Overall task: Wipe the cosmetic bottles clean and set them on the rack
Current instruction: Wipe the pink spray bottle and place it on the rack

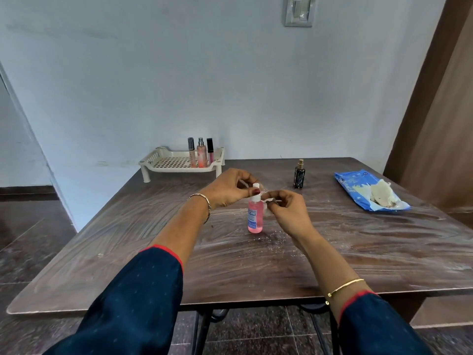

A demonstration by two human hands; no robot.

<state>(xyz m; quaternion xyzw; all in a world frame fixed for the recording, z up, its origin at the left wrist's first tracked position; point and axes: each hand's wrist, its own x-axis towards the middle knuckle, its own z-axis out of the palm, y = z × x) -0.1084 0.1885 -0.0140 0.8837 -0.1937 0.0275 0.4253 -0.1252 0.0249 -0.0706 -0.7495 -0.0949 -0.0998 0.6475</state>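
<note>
Risk: your left hand [230, 189] pinches only the white cap of the tall pink plastic bottle [255, 216], your right hand [284, 208] beside it pinching a small white wipe [270, 200], so a sideways rub could tip the bottle onto the worktop [358, 252].

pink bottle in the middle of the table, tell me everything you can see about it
The pink bottle is clear plastic filled with pink liquid, with a white cap and a white label printed in blue. It stands upright on the brown table. The left hand pinches its cap; the right hand holds a small white wipe against its neck.
</note>
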